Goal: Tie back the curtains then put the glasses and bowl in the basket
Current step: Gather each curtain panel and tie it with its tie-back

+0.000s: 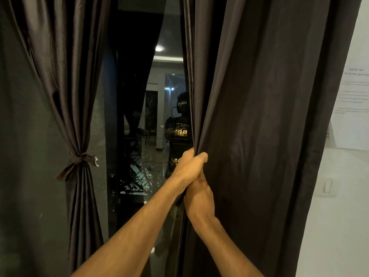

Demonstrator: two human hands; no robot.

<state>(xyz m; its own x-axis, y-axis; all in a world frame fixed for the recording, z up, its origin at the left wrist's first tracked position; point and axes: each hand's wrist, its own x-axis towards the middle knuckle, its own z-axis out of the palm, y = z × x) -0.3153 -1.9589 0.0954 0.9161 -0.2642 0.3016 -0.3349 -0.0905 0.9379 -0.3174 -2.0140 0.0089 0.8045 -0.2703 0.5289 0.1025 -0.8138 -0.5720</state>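
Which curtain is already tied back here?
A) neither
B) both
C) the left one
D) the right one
C: a knotted tie cinches the left curtain, while the left hand and right hand grip the loose right curtain.

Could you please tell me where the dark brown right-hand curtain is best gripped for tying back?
Grip the dark brown fabric right curtain at its inner edge, coming from the middle gap, level with the knotted tie on the left curtain. The left hand and right hand bunch its folds there.
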